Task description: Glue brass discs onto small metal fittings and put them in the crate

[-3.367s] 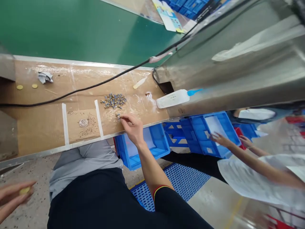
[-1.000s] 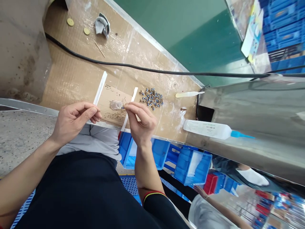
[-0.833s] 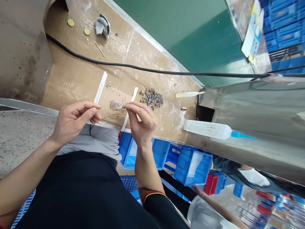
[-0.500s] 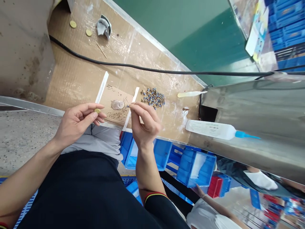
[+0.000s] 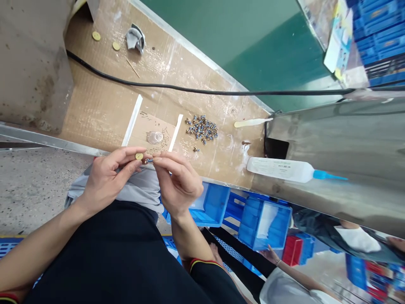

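Note:
My left hand (image 5: 109,175) pinches a small round yellow disc (image 5: 139,156) between thumb and fingers. Close to it, my right hand (image 5: 177,179) grips a small blue-and-metal part (image 5: 148,161) at its fingertips, near the disc; whether the two touch I cannot tell. Beyond the hands, a small clear dish (image 5: 155,137) stands on a cardboard patch among scattered tiny dark pieces (image 5: 166,135). To its right lies a pile of similar blue-and-metal parts (image 5: 204,128), with one part (image 5: 196,149) apart from it, nearer me.
A black cable (image 5: 177,87) crosses the cardboard-covered bench (image 5: 95,101). At right lies a white bottle (image 5: 280,169) with a blue nozzle. Two more yellow discs (image 5: 96,36) and a crumpled grey cloth (image 5: 135,39) are at the far left. Blue crates (image 5: 264,223) and another person's arm (image 5: 291,270) are below.
My right hand has moved left and toward me, bringing the blue-and-metal part close to the disc. My left hand has shifted slightly right and nearer my body, still holding the disc.

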A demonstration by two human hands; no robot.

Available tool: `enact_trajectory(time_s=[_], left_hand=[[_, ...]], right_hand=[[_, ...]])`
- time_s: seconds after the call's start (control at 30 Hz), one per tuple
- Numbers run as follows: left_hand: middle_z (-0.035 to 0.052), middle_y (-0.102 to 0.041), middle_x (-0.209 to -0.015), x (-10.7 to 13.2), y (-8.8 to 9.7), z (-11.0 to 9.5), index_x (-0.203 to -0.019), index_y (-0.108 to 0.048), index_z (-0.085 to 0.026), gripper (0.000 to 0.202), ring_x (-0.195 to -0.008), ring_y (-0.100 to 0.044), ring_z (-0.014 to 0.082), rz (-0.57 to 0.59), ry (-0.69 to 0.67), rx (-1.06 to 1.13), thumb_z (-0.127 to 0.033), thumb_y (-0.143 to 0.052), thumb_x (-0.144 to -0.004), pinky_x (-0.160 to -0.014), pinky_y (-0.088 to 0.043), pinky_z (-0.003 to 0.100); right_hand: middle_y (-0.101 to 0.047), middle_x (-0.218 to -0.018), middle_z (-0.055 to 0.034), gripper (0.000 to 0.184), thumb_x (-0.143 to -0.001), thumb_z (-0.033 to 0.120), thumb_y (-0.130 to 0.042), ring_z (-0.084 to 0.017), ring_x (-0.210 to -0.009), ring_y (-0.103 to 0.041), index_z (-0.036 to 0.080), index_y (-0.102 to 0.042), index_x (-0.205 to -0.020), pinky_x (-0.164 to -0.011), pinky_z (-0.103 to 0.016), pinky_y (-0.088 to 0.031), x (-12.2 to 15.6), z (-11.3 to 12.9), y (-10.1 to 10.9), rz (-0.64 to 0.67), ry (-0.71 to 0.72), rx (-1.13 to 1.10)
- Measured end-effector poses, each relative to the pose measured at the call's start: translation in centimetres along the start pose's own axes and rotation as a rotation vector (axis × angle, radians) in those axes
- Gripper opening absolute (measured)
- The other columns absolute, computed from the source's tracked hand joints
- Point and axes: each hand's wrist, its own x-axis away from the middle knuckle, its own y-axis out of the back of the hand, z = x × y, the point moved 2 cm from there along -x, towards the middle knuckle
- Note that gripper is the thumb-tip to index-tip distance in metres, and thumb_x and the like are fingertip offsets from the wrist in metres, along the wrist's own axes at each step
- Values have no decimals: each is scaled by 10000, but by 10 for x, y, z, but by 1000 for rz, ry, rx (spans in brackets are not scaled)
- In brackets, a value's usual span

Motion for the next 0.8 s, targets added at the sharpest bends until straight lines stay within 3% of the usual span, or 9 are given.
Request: enact_trajectory(time_s=[0.2,0.4,0.6,0.8], left_hand=[[-19,-910,-1231,6,-1,1,-1413,-830,-317,289,-1040,-899,194,-32,-166,-230,-302,-777,-1130,-887,-694,270],[-19,-877,-1374,8,-1,-2,-1451,-791,-302,319,-1124,-895,176,-25,-295,-291,-227,-747,-1145,-977,-705,238],[-29,-872,-1383,9,-2,-2,-1491,-753,-345,392,-1134,-897,196,-33,-381,-335,-173,-742,-1140,-998,-731,272],[-3,-879,-1361,12,-3,-6,-1498,-714,-308,396,-1082,-905,205,-73,-491,-443,-134,-722,-1142,-985,-739,295]], right_hand=[[-887,-1167,-33,315,-1056,65,-791,-205,-1038,-879,310,-862,-1241,-951,-371,-761,1,1,-2,8,-3,25],[-884,-1170,-30,349,-1044,43,-797,-201,-1042,-876,311,-865,-1257,-946,-360,-759,2,2,-2,20,21,44],[-884,-1183,-30,378,-1042,31,-789,-207,-1049,-879,319,-862,-1275,-946,-371,-765,1,3,-2,31,28,50],[-883,-1205,-25,440,-1038,23,-782,-207,-1064,-881,337,-848,-1339,-953,-371,-774,2,6,-1,41,74,96]])
